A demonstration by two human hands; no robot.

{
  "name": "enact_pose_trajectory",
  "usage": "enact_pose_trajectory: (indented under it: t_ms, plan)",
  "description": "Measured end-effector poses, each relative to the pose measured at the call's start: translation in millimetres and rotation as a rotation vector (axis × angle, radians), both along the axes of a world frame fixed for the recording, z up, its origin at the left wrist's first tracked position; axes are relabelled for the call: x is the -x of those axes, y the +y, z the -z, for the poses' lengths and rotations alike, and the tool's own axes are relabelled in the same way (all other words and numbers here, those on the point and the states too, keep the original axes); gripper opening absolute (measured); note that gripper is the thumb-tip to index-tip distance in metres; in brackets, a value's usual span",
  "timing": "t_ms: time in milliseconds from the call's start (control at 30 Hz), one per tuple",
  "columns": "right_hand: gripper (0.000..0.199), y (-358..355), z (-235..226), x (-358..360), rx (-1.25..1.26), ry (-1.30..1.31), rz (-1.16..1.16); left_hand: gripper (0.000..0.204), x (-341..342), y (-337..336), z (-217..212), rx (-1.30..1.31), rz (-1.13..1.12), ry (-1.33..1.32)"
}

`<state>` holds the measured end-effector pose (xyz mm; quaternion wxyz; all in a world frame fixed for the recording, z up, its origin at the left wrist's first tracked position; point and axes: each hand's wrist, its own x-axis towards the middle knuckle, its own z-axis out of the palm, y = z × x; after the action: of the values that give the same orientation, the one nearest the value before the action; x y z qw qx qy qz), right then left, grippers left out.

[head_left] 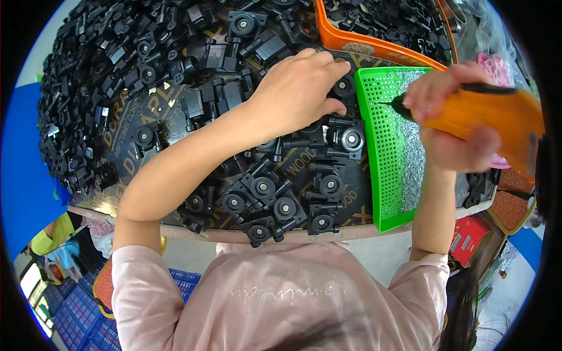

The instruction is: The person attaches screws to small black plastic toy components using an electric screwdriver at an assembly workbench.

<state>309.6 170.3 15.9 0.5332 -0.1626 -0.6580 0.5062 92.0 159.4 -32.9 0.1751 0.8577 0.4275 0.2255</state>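
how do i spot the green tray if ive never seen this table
Find the dark table, then the orange power tool near its right end. Beneath the tool's tip lies a long, holed tray with small silvery screws along its right side. Its bright green colour sets it apart from the black parts and orange bin nearby.

To the right of the right fingers we see clear plastic and a pink bundle; below them, a red box. Far left of the left fingers, we note a blue surface and, lower, blue crates.
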Motion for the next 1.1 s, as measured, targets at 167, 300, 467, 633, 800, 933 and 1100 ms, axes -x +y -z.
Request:
enact_pose_trajectory:
  t_ms: [167, 300, 467, 633, 800, 933, 1100]
  plan:
    - [0.075, -2, -5, 5, -0.059, 0.044, -0.063, 0.058, -1, -1, -3, -0.015, 0.013, 0.032]
    - [0.075, -4, -4, 19, -0.032, 0.033, -0.059, 0.059, 1, -1, 0, 0.000, -0.002, 0.050]
    - [0.077, -5, -4, 36, 0.009, 0.015, -0.067, 0.058, -1, -1, -4, 0.036, 0.005, 0.065]
    - [0.073, -2, -5, 41, -0.058, -0.030, -0.140, 0.058, 0, -1, -2, 0.050, 0.005, 0.048]
    - [0.071, -10, -6, 44, 0.040, -0.034, -0.002, 0.057, -2, -1, -5, 0.051, 0.014, 0.054]
    - [0.071, -8, -4, 48, -0.012, -0.030, -0.068, 0.057, -1, -1, -1, 0.050, 0.002, 0.045]
    - [0.072, -10, -9, 48, 0.128, -0.148, -0.072, 0.041, -1, 1, -3, -0.026, 0.030, 0.030]
